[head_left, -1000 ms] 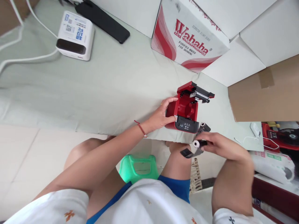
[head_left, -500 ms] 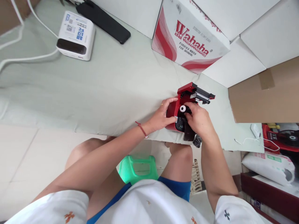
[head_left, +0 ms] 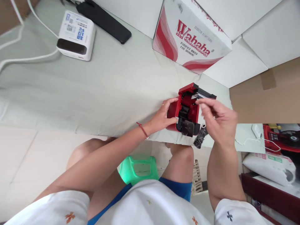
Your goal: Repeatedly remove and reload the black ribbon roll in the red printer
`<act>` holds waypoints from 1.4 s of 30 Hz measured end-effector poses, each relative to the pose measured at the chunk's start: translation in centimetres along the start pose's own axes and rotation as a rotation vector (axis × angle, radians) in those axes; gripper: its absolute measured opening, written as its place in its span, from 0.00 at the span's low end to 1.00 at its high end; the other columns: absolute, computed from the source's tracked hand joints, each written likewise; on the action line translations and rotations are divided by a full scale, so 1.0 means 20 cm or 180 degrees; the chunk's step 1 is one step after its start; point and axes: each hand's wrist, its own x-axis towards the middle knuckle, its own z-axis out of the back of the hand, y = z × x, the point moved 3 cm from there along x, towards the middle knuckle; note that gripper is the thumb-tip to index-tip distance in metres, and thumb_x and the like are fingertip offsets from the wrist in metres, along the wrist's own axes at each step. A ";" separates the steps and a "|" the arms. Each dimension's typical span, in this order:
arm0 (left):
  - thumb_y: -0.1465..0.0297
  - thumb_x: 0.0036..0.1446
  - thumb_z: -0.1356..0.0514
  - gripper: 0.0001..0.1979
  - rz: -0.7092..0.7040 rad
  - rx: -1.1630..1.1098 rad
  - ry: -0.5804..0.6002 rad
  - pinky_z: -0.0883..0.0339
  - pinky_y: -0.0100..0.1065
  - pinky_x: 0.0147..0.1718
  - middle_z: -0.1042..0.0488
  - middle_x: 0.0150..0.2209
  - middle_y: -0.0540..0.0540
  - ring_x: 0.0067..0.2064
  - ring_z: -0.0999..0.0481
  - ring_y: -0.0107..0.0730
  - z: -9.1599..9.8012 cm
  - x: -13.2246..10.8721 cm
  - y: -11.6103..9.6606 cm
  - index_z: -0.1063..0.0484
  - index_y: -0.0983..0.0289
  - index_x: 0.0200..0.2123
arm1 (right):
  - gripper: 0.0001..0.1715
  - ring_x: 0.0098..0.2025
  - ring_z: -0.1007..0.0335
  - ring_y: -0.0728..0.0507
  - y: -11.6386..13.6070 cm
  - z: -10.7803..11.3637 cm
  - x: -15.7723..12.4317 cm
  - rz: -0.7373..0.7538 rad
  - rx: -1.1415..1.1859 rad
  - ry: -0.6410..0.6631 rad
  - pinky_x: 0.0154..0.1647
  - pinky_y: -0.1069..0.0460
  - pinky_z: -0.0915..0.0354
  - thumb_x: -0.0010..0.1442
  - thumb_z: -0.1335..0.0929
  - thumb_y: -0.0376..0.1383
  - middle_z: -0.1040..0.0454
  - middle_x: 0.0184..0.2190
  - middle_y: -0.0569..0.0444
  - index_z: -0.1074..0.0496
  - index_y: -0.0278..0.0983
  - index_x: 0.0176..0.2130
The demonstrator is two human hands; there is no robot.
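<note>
So the left hand point(head_left: 162, 116) has a firm hold on a red device point(head_left: 172, 110), fingers and thumb spread along its side, steadying it on the cloth-covered table point(head_left: 105, 90). The device sits right by the table's near edge, towards the right end, and its lid point(head_left: 186, 89) is flipped up. A glossy dark strip point(head_left: 187, 128) runs from the compartment out over the front panel. The right hand point(head_left: 219, 120) is just beside the raised lid with its fingers bent in towards the thumb (bit blurry, so I honestly can't tell if anything's pinched there). Below it, next to the device's front corner, there's a black roll point(head_left: 199, 137) at the near edge. A Wahaha carton point(head_left: 189, 40) stands further back, and over by the far left corner you've got a white box-shaped gadget point(head_left: 76, 34) plus a long black object point(head_left: 105, 22).
</note>
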 end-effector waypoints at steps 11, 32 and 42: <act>0.67 0.54 0.35 0.38 0.0114 -0.0370 -0.0185 0.53 0.59 0.80 0.40 0.75 0.60 0.79 0.44 0.52 -0.01 0.01 0.01 0.39 0.55 0.68 | 0.28 0.63 0.20 0.35 -0.08 0.04 -0.08 0.0406 -0.0971 0.0379 0.69 0.36 0.27 0.76 0.34 0.45 0.19 0.61 0.42 0.26 0.35 0.67; 0.64 0.53 0.31 0.47 0.0035 -0.0609 0.0036 0.62 0.57 0.82 0.49 0.81 0.54 0.83 0.54 0.54 0.00 0.01 0.06 0.45 0.49 0.75 | 0.25 0.50 0.14 0.36 0.04 -0.05 -0.17 -0.0211 -0.1750 0.1468 0.47 0.46 0.22 0.74 0.39 0.31 0.13 0.49 0.44 0.21 0.37 0.61; 0.66 0.53 0.30 0.52 0.0212 -0.0546 0.0023 0.63 0.60 0.81 0.56 0.83 0.52 0.84 0.59 0.56 0.01 0.00 0.03 0.49 0.47 0.77 | 0.23 0.49 0.14 0.39 -0.40 0.04 -0.53 -0.1709 0.1069 -0.0941 0.62 0.38 0.23 0.69 0.27 0.51 0.13 0.46 0.44 0.19 0.36 0.52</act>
